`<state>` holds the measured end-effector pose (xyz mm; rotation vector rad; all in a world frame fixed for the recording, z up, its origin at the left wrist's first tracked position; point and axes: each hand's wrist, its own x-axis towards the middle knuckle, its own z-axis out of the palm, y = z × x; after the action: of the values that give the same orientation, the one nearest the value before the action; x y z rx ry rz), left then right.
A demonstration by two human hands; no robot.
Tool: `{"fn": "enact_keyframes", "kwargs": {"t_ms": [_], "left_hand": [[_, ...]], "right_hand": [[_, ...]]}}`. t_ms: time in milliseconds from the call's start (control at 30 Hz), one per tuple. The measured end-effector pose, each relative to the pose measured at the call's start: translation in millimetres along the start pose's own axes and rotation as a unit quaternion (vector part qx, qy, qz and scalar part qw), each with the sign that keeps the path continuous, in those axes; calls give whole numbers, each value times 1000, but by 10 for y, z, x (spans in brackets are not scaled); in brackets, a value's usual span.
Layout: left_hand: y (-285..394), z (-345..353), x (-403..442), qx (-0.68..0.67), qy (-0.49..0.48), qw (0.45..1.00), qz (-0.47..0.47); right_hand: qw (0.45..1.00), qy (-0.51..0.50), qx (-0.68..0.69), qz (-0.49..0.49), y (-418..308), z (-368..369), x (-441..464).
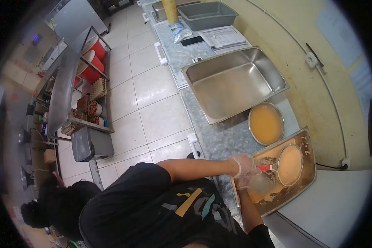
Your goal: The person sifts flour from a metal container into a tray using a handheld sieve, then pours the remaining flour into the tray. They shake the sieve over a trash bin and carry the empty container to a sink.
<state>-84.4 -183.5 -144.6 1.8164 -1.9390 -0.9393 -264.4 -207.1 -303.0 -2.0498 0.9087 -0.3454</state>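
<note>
"Where does the sieve lie?"

"Inside the metal tray, right of the left hand, which grips its red handle; the handle runs left to right."

"And the right hand?"

"On the near side, farther from the handle; too blurred to tell its grip."

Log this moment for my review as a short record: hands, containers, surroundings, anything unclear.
Left hand: clear-gloved, above the nearer metal pan, close to a red handle
Right hand: beside the left, over the same pan
In that pan: round container of pale orange mixture
Next to it: bowl of orange liquid
Farther along: large steel pan, papers, grey tub
Unclear: which hand grips the handle
</note>
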Motion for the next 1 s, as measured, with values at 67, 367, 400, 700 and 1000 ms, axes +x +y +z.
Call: {"fn": "enact_keyframes", "kwargs": {"t_ms": [67, 367, 400, 700, 1000], "left_hand": [[11, 8, 31, 22, -3, 1000, -13], [126, -135, -66, 82, 87, 979, 163], [202, -156, -60, 78, 72, 976, 192], [224, -240, -95, 133, 67, 976, 157], [204, -237, -83, 141, 48, 978, 149]], "right_hand": [[999, -8, 44, -13, -84, -2, 70], [921, -52, 368, 119, 13, -42, 48], [900, -58, 412, 133, 101, -90, 6], [647, 135, 744, 99, -721, -1708, -263], [726, 382, 517, 244, -563, -2398, -59]]}}
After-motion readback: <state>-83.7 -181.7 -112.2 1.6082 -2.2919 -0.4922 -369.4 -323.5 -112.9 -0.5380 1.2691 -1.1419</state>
